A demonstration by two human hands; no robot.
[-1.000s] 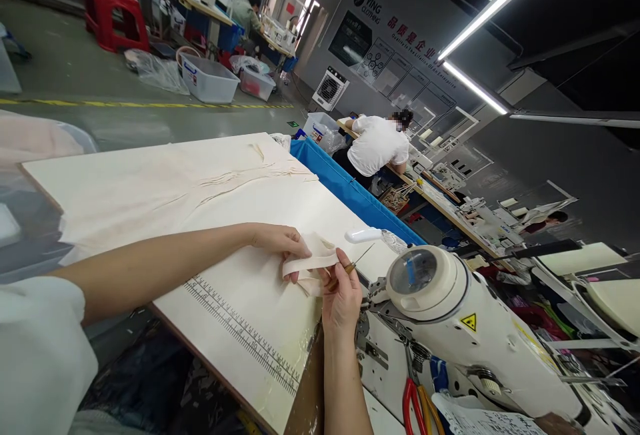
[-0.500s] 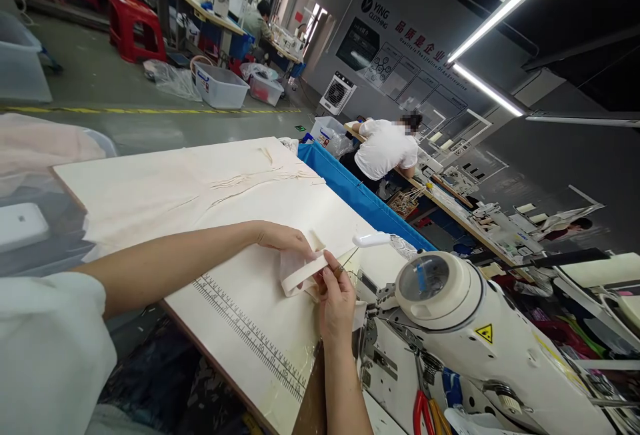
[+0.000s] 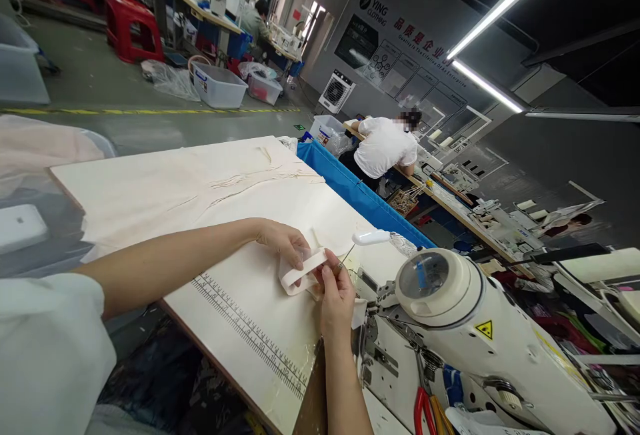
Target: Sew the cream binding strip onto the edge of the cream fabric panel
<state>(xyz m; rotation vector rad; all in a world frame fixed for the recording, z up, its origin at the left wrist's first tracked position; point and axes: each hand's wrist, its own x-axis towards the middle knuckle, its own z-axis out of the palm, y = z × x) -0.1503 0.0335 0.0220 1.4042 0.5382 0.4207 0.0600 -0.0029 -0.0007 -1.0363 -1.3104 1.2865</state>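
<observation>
A cream fabric strip (image 3: 306,269), folded into a loop, is held above the white table between both hands. My left hand (image 3: 285,243) comes in from the left, its thumb and fingers closed on the loop's upper left part with some thin, sheer cloth. My right hand (image 3: 338,291) pinches the strip's right end between thumb and fingers. A thin metal rod with a white handle (image 3: 371,238) stands out by the right fingertips; whether the hand holds it cannot be made out. The sewing machine (image 3: 440,288) is just right of my right hand.
Cream fabric pieces (image 3: 150,185) lie over the table's far left. A printed ruler (image 3: 250,331) runs along the near edge. Red-handled pliers (image 3: 423,411) rest by the machine. Behind the blue cloth bin (image 3: 360,191) a person in a white shirt (image 3: 385,148) leans over a bench.
My left fingers have shifted slightly, and the thumb now shows on the near side of the strip. My right hand has barely moved.
</observation>
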